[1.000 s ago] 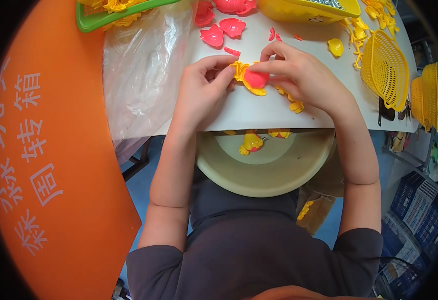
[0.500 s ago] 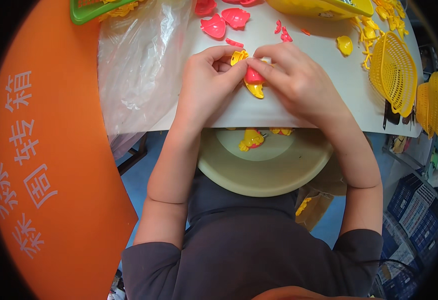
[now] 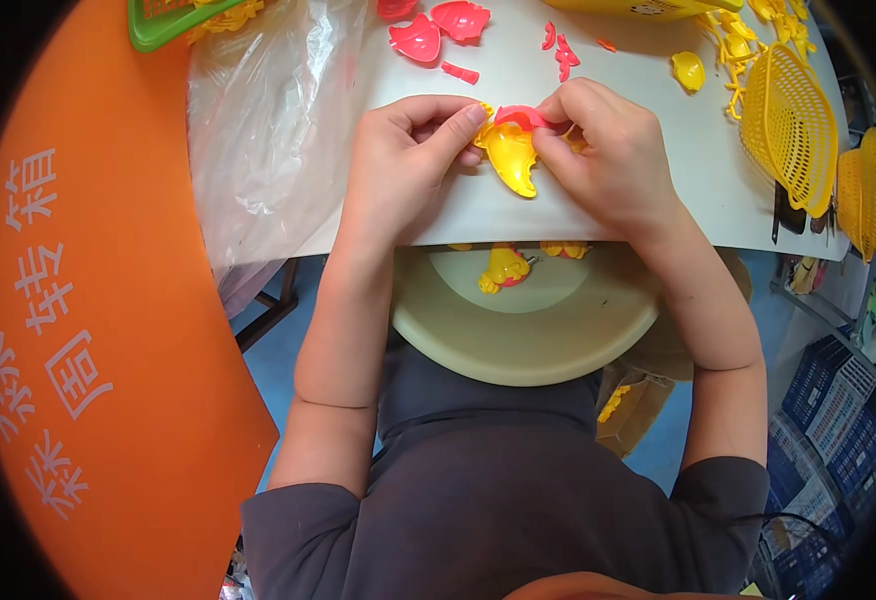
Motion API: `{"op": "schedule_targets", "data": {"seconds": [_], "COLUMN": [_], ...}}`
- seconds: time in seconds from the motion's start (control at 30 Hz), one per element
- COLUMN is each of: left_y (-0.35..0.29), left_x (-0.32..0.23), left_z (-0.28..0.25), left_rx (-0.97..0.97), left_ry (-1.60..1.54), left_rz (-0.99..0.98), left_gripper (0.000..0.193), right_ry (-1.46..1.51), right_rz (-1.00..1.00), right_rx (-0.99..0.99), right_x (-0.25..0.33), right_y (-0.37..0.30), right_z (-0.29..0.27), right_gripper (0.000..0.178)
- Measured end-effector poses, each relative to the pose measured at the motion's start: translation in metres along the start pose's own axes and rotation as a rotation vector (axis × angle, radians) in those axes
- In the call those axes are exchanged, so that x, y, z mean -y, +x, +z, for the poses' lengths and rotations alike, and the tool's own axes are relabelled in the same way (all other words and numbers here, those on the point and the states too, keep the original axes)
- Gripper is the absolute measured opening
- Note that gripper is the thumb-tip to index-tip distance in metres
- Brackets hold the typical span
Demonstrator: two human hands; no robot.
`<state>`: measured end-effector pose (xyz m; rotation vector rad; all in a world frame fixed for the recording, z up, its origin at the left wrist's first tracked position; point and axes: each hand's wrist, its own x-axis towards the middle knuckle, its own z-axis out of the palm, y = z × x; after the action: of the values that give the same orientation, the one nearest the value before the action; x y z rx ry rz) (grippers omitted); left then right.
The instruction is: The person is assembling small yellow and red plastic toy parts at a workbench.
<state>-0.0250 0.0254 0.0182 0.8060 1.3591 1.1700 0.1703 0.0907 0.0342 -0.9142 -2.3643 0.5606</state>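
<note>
Above the near part of the white table, my left hand is closed, pinching the left edge of a glossy yellow plastic shell between thumb and fingers. The shell tapers to a curved point toward me. A curved pink plastic piece lies along the shell's far edge. My right hand pinches the right end of this pink piece between thumb and forefinger. Something yellow also shows under the right fingers; its shape is mostly hidden.
Pink shells and small pink pieces lie farther back. A clear plastic bag covers the table's left. Yellow baskets stand at right. Below the table edge, a cream basin holds yellow-and-pink parts.
The yellow shell has turned, showing more of its broad surface. The pink piece has shifted from the shell's middle to its far edge. My right hand has moved slightly right.
</note>
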Motion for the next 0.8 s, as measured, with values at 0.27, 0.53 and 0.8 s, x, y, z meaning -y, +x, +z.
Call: {"op": "schedule_targets", "data": {"seconds": [0.27,0.53,0.8], "left_y": [0.0,0.003,0.001], "left_x": [0.002,0.001,0.002], "left_z": [0.001,0.002,0.004], "left_rx": [-0.01,0.011,-0.019], "left_ry": [-0.015,-0.048,0.039], "left_rz": [0.065,0.074,0.109], "left_gripper": [0.025,0.024,0.026], "right_ry": [-0.1,-0.134,-0.304], "right_rz": [-0.046,-0.022,0.029], "right_rx": [0.033,0.021,0.198], "right_x": [0.005,0.006,0.021], "right_y": [0.012,0.011,0.007], "right_z": [-0.005,0.004,0.0], "right_gripper": [0.013,0.011,0.019]}}
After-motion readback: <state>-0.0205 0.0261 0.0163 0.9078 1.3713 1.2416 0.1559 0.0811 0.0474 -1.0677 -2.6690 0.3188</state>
